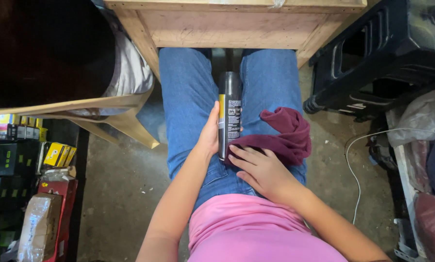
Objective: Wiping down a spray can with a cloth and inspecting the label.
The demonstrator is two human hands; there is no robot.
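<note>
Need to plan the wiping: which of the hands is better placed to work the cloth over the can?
Probably the right hand: it already rests on the maroon cloth against the black spray can, which the left hand steadies.

One can, one cloth, two hands, and a crowd of boxes

On the lap lies one black spray can (229,114) and one maroon cloth (287,133); two hands are in view, the left hand (209,133) and the right hand (258,167). One wooden table (227,24) stands ahead, with one pale chair (115,116) on one side and one black plastic stool (382,53) on the other. One white cable (358,160) crosses the floor. Yellow small boxes (59,154) number about three, the dark boxes beside them are too many and too dim to count.
</note>
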